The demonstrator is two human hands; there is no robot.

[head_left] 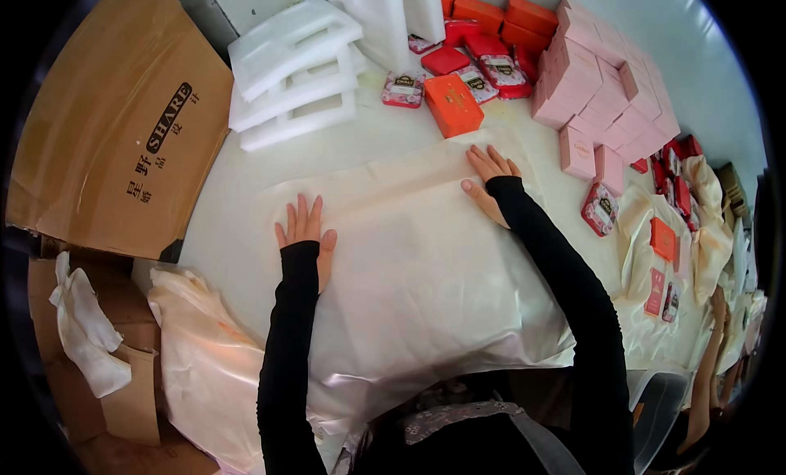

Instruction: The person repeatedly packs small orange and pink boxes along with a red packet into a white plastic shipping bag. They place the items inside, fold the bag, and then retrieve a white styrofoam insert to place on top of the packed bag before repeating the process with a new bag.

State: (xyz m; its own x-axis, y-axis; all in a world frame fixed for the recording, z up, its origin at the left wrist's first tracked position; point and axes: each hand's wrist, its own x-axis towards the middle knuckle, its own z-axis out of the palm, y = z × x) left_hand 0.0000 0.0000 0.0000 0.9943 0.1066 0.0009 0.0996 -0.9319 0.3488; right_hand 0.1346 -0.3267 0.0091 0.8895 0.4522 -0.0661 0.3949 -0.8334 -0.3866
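the pale satin cloth (417,279) lies across the white table (229,205) right in front of the person, its near edge rumpled toward the lap. the left hand (304,228) rests palm down near its far left corner, fingers spread and thumb out to the side; the right hand (494,180) lies near the far right corner, fingers slightly parted, thumb held away. neither seems to pinch anything. the step looks like smoothing the sheet. to do that well, press lightly and evenly with flat palms, stroke outward from the middle, and ease out the crease running between the hands; slick fabric like this would probably slide if pushed hard on one side. the orange box (453,105) stands just beyond the far edge, so short strokes on the right would be wise. the gathered folds near the lap may need a gentle pull afterwards.
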